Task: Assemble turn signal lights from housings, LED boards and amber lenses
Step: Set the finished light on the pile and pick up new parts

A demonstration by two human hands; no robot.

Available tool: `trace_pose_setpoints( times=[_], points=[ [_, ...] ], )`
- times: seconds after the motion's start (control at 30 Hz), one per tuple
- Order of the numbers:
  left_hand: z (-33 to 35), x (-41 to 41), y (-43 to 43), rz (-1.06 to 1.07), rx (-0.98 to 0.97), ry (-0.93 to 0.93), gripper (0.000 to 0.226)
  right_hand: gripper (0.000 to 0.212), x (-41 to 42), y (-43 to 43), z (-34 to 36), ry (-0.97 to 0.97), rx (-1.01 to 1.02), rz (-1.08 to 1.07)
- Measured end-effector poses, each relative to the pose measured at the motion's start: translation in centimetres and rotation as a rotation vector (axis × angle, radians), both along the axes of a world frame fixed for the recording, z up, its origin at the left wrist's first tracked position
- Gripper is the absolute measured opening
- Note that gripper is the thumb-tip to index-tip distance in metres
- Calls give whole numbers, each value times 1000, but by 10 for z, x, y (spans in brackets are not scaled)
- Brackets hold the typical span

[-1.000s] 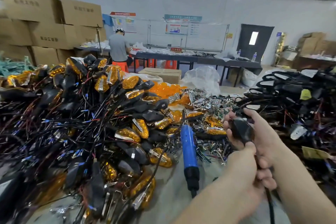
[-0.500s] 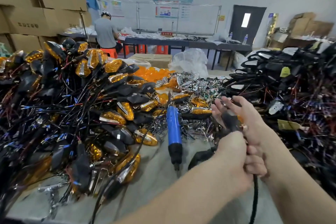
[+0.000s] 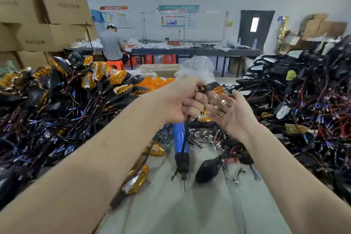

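On the grey counter [image 3: 171,211] lies a blue screwdriver [image 3: 179,138]. Above it the left grip [image 3: 182,100] curls round a turn signal light [image 3: 212,87], held mid-air: black housing, amber lens, blurred. Just beside it, the right grip [image 3: 232,115] is spread wide.

Boxes [image 3: 47,24]: brown cardboard, stacked at far left.
Person [image 3: 112,45]: grey shirt, back turned, at far worktop [image 3: 190,51].
Stools [image 3: 150,59]: orange, under that worktop.
Door [image 3: 256,26]: dark, in back wall.

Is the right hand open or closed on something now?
Open: the right hand shows spread, straight fingers and holds nothing. The left hand grips the turn signal.
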State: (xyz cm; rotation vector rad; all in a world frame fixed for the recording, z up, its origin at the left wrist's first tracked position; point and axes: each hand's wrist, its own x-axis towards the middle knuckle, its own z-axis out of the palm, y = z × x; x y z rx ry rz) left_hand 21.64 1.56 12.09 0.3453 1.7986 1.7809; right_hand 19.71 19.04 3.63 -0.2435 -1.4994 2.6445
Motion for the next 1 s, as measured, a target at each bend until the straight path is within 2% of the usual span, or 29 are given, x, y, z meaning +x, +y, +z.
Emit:
trace_pose_setpoints(
  times=[0.07,0.1,0.13,0.23,0.27,0.3,0.53,0.63,0.77,0.93,1.0],
  points=[
    [21,-17,-21,109,-99,119,35,33,-9,-14,18,49,-13,20],
    [30,-26,-33,199,-220,228,34,32,-14,-23,26,75,1,39],
    [39,-36,-47,299,-388,367,33,28,-20,-29,31,99,22,58],
    [55,-71,-92,455,-1138,948,26,20,-32,-49,41,124,79,104],
    [54,-83,-106,494,-1278,1049,28,18,-36,-54,44,129,86,107],
    [51,-98,-123,549,-1344,1068,30,16,-42,-57,45,127,105,105],
    [-18,-164,-205,895,-1269,748,37,13,-74,-57,23,57,176,113],
    [-34,-177,-206,992,-1276,825,45,19,-84,-50,7,37,219,114],
    [-44,-180,-193,1012,-1440,1005,42,20,-93,-46,-7,0,229,101],
    [-55,-175,-177,1017,-1520,1016,45,15,-90,-39,-21,-30,235,101],
    [-56,-172,-165,1039,-1492,1079,44,14,-87,-30,-24,-45,245,72]
  ],
)
